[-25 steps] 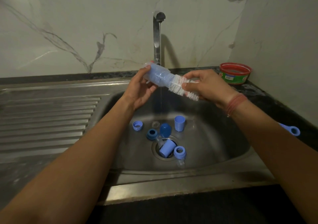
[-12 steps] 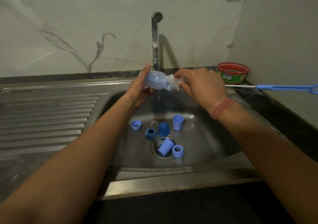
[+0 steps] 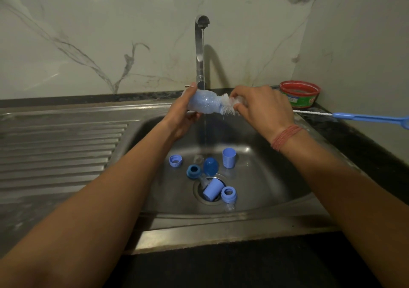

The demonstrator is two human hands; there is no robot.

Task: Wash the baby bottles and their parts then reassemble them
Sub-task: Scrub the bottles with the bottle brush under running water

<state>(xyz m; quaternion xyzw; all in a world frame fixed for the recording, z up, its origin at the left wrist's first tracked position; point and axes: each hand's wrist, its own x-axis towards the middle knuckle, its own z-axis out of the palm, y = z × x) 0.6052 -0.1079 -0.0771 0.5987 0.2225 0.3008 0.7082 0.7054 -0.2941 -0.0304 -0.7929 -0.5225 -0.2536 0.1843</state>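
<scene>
Fingers of the left hand (image 3: 183, 115) wrap the baby bottle (image 3: 204, 104), held sideways above the sink (image 3: 276, 177) at the faucet's (image 3: 200, 51) thin stream. White bristles of the bottle brush (image 3: 229, 107) sit in its mouth; the right hand (image 3: 263, 108) pinches them, its blue handle (image 3: 371, 117) pointing right. Loose blue caps and rings (image 3: 229, 193) lie around the drain below.

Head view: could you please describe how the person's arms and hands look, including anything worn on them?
Both forearms are bare, with no sleeves in view. The left hand has no glove, ring or band that I can see. The right hand is also ungloved; its wrist carries a reddish thread band wound round several times. No watch shows.
</scene>
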